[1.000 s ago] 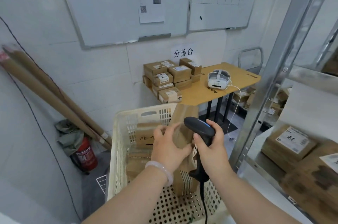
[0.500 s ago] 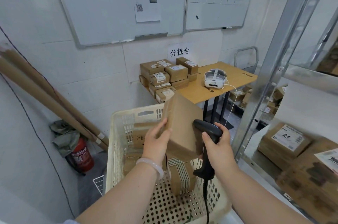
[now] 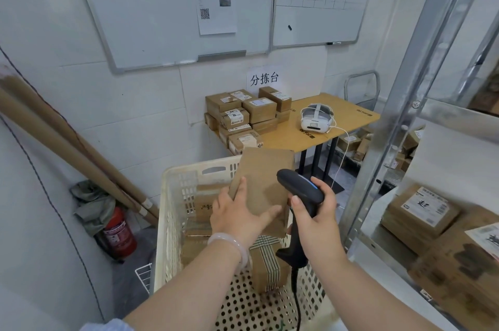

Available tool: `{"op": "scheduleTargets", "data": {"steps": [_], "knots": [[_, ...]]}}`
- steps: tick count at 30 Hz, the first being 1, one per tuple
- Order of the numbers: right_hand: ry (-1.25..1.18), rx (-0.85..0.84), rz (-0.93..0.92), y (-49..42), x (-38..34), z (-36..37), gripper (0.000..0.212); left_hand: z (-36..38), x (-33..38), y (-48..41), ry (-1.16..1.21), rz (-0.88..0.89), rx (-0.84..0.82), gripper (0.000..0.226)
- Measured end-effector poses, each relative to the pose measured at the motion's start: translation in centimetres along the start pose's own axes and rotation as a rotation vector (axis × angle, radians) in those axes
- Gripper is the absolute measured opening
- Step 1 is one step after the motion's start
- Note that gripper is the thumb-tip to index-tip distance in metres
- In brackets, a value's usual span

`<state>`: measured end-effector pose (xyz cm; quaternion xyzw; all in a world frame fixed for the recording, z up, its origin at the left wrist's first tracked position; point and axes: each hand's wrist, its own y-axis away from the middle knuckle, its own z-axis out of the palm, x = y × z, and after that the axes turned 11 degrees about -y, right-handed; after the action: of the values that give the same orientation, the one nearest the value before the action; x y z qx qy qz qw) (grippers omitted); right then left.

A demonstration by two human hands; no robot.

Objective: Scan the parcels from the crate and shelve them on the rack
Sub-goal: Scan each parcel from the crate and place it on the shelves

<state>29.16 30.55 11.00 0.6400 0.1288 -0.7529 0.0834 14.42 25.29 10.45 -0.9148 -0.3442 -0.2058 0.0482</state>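
Note:
My left hand (image 3: 237, 216) grips a plain brown cardboard parcel (image 3: 263, 182) and holds it tilted above the cream plastic crate (image 3: 172, 195). Its blank side faces me; no label shows. My right hand (image 3: 314, 211) holds a black handheld scanner (image 3: 299, 190) just right of the parcel, its head near the box's right edge and its cable hanging down. More parcels lie in the crate, one with striped tape (image 3: 268, 263). The metal rack (image 3: 399, 103) stands at the right, with labelled parcels (image 3: 421, 211) on its shelf.
A wooden table (image 3: 337, 125) behind the crate carries stacked parcels (image 3: 243, 114) and a white headset (image 3: 316, 116). A red fire extinguisher (image 3: 118, 233) and long cardboard tubes (image 3: 62, 141) lean at the left wall. Whiteboards (image 3: 167, 6) hang above.
My left hand has lifted the parcel up out of the crate and turned it, flat side toward me. The scanner in my right hand has stayed close beside it.

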Motion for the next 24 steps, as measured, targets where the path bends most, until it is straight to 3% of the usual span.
{"op": "scheduleTargets", "data": {"steps": [2, 4, 10, 15, 18, 20, 24], "knots": [[-0.001, -0.017, -0.002, 0.0, -0.2, 0.2, 0.050, -0.1, 0.2, -0.1, -0.030, -0.036, -0.016, 0.128], [-0.006, -0.039, -0.008, 0.0, -0.3, 0.3, 0.049, 0.1, 0.4, -0.3, -0.011, -0.050, -0.038, 0.131], [-0.008, -0.071, 0.010, -0.3, -0.1, 0.2, 0.045, 0.5, 0.5, -0.9, 0.279, -0.094, -0.132, 0.118], [0.016, 0.073, 0.044, -1.8, 0.2, -0.9, 0.046, 0.5, -0.4, -1.2, 0.415, -0.111, -0.202, 0.120], [0.019, 0.075, 0.103, -2.1, 0.7, -1.3, 0.045, 0.4, -0.4, -1.4, 0.563, -0.077, -0.288, 0.118], [0.041, 0.078, 0.097, -2.0, 0.9, -1.1, 0.046, 0.6, -0.2, -1.5, 0.582, -0.025, -0.321, 0.109], [0.064, 0.061, 0.041, -1.8, 0.8, -0.6, 0.048, 0.9, -0.2, -1.4, 0.558, 0.145, -0.283, 0.065]]}}
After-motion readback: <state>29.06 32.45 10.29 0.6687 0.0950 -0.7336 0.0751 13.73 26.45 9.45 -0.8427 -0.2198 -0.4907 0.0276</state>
